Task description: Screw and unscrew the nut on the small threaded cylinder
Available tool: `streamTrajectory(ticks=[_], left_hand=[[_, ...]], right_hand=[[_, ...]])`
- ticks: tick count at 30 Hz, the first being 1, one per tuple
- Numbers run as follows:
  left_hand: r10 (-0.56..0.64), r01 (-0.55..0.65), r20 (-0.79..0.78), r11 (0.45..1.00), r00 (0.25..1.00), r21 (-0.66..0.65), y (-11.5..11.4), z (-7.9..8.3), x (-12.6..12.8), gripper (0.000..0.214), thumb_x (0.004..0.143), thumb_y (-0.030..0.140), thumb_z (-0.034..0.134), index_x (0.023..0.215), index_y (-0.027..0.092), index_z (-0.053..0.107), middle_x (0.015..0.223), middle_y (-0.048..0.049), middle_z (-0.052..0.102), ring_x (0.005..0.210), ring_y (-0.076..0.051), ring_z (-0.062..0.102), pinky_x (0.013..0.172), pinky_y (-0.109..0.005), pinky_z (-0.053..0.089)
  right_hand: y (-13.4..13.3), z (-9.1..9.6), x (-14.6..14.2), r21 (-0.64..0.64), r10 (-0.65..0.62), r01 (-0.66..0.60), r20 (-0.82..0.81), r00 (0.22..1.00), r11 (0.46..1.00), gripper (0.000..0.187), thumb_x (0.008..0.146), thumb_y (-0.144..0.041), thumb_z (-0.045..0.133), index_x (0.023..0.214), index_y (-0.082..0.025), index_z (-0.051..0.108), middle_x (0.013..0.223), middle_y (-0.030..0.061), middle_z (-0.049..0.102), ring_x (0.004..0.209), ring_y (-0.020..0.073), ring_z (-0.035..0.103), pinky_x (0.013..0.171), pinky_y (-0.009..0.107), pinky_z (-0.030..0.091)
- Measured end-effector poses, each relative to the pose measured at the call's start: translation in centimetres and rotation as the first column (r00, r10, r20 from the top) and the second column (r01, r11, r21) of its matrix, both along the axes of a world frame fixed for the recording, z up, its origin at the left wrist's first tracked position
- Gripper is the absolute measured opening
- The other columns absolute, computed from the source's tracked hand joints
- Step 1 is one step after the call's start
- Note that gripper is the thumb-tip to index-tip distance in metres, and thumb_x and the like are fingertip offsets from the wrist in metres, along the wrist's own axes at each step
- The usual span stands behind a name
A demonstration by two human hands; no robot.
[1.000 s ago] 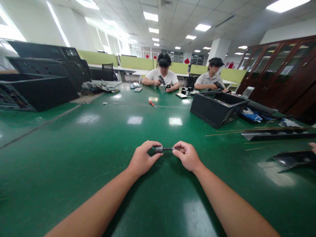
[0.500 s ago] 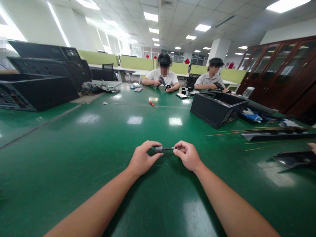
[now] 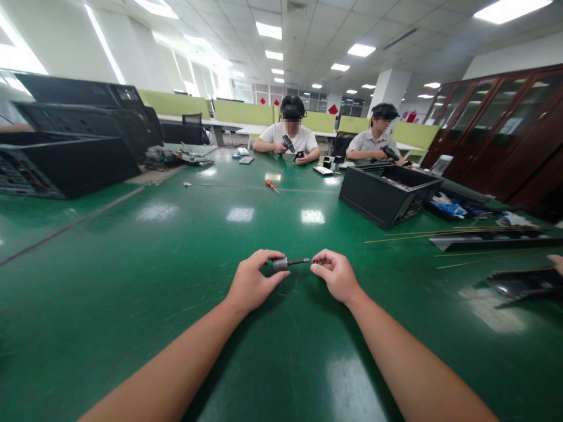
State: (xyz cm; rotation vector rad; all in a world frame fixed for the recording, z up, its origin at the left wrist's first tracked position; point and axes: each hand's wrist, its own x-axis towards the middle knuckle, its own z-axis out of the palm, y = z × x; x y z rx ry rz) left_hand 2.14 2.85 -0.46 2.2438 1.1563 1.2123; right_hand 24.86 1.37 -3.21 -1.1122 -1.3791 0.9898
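Just above the green table, a grey metal cylinder with a thin dark shaft is pinched between the thumb and fingers of my left hand. Its shaft points right and tilts slightly up. My right hand is closed on a small, shiny, ridged piece that looks like a coil spring. This piece sits close to the shaft's free end; I cannot tell whether they touch. My right fingertips hide part of it.
A red screwdriver lies farther up the table. Black computer cases stand left and right. Thin brass-coloured rods and black metal parts lie at right. Across sit two people with power drills; another person's hand shows at the right edge.
The shaft's tip, covered by my right fingers before, is now exposed. The cylinder has shifted slightly left and its shaft tilts up more. My right hand has barely moved.
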Motion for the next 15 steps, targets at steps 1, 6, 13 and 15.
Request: streamTrajectory(ticks=[1,6,13,15], left_hand=[[0.017,-0.017,-0.002,1.0,1.0,0.011,0.0,0.1,0.0,0.026,0.075,0.028,0.078,0.099,0.024,0.068,0.095,0.0003,0.07,0.089,-0.018,0.063,0.083,-0.031,0.047],[0.127,-0.112,0.109,0.985,0.986,-0.133,-0.1,0.1,0.2,0.031,0.072,0.038,0.079,0.096,0.021,0.068,0.091,-0.002,0.07,0.082,-0.019,0.062,0.077,-0.033,0.047],[0.265,0.094,0.579,0.852,0.771,-0.516,-1.1,2.2,0.3,0.067,0.064,0.041,0.083,0.121,0.014,0.062,0.109,-0.01,0.071,0.103,-0.023,0.066,0.102,-0.037,0.047],[0.28,0.077,0.546,0.837,0.79,-0.541,-2.3,3.7,-1.4,0.06,0.062,0.044,0.084,0.111,0.015,0.066,0.106,-0.0102,0.071,0.101,-0.024,0.067,0.101,-0.038,0.048]], right_hand=[[0.1,0.0,0.0,-0.004,-0.007,0.007,-0.025,1.0,1.0,0.018,0.073,-0.031,0.07,0.08,-0.016,0.064,0.066,-0.001,0.059,0.055,0.0107,0.046,0.052,0.023,0.032],[1.0,-0.1,0.6,-0.067,-0.114,0.102,-0.223,0.968,0.993,0.022,0.07,-0.033,0.07,0.081,-0.015,0.063,0.066,0.002,0.066,0.051,0.0105,0.048,0.051,0.024,0.035],[3.1,-0.3,0.9,-0.106,-0.095,0.074,-0.209,0.973,0.992,0.024,0.066,-0.033,0.072,0.078,-0.014,0.063,0.058,0.0007,0.063,0.047,0.0108,0.049,0.049,0.024,0.035],[3.2,-0.4,0.8,-0.092,-0.08,0.063,-0.196,0.977,0.994,0.022,0.066,-0.032,0.072,0.077,-0.014,0.064,0.056,0.0002,0.063,0.048,0.0108,0.05,0.049,0.024,0.035]])
